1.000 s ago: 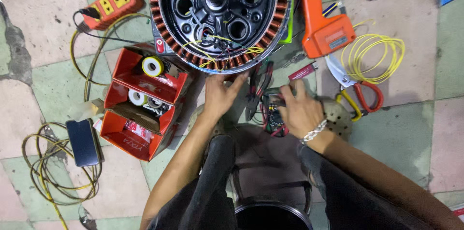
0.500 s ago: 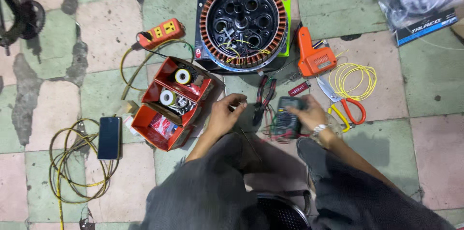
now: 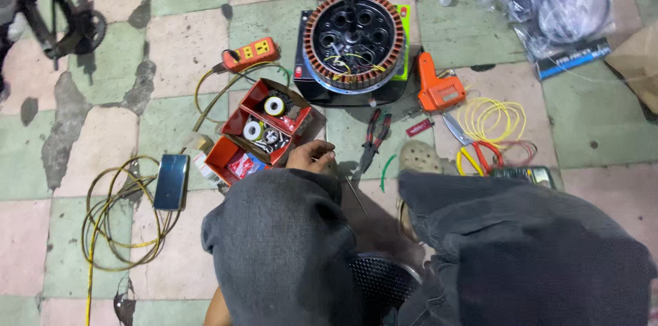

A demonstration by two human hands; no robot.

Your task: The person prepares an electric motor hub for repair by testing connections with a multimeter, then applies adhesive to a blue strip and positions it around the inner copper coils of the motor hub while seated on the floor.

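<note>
Fingers of the left hand (image 3: pixel 312 157) curl loosely at the knee of the grey trousers (image 3: pixel 288 244), pinching what looks like a thin metal rod (image 3: pixel 353 192) that slants away toward five o'clock; the grip itself is too small to make out surely. The right hand is out of sight behind the other trouser leg, so whether it is open or closed cannot be told.

Just at nine o'clock of the hand sits a red compartment box (image 3: pixel 264 130) holding tape rolls and small parts. At three o'clock lie dark-handled pliers (image 3: pixel 373 137) and a green cable tie (image 3: pixel 386 167). At twelve o'clock, well apart, a round motor stator (image 3: pixel 353 41) with copper windings rests on a black base. An orange soldering gun (image 3: pixel 439 89) lies at the stator's four o'clock, with a coil of yellow wire (image 3: pixel 490 120) and scissors (image 3: pixel 469 148) beside it. An orange power strip (image 3: pixel 250 54) lies at the stator's nine o'clock. A smartphone (image 3: pixel 171 181) rests on a loop of yellow cable (image 3: pixel 110 223) at the hand's nine o'clock, well apart.
</note>
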